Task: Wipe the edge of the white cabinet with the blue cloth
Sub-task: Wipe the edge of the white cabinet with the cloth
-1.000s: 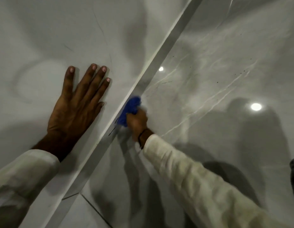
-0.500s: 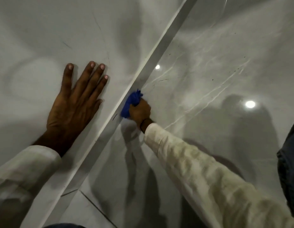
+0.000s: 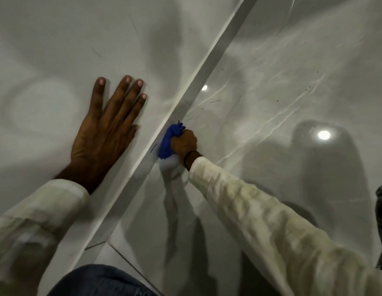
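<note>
Blue cloth is bunched up, pressed vs the side face of the white cabinet edge, approx mid-length. Right hand is clenched round it, knuckles by the glossy floor. Vs a sec ago the cloth has slid a bit toward the far end of the edge, so the stroke is working outward; near stretch prob done, far stretch not yet. A dark mark sits just left of the cloth. Left hand lies flat, fingers spread, gripping nothing, on the cabinet top, unmoved.
</note>
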